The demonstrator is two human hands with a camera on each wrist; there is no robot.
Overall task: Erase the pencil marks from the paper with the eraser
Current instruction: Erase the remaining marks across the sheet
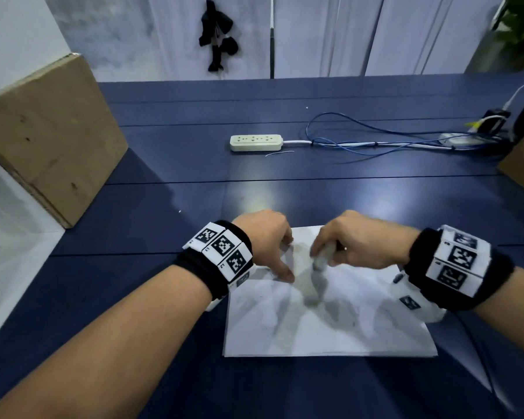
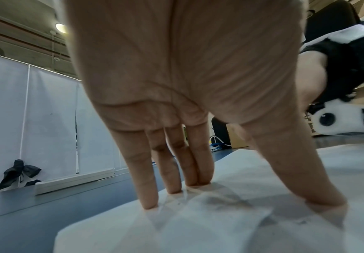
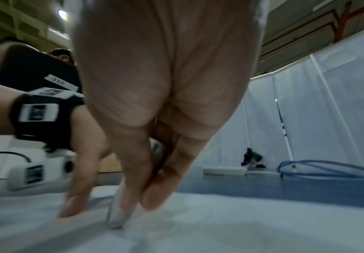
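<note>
**Eraser on the sheet, left hand pinning it down**

Here the paper (image 1: 324,325) lies near the front edge of the dark blue table (image 1: 164,373), a little right of the middle; grey pencil smudges (image 1: 309,285) spread across its far half. The left hand (image 1: 266,240) presses on the sheet's far left corner with fingers (image 2: 148,179) straight and spread, tips flat on the paper, thumb set apart on the smudged patch; it grips nothing. The right hand (image 1: 357,240) pinches the eraser (image 1: 320,259) (a pale, blurred block) between thumb and curled fingers (image 3: 133,174); the eraser's lower end touches the paper just beside the left thumb. Both wrists carry black bands with white marker tags. Toward the back of the table sits a white power strip (image 1: 256,142), its lead and a blue cable (image 1: 375,137) running to the right edge; a cardboard box (image 1: 43,134) stands at the left edge.
</note>
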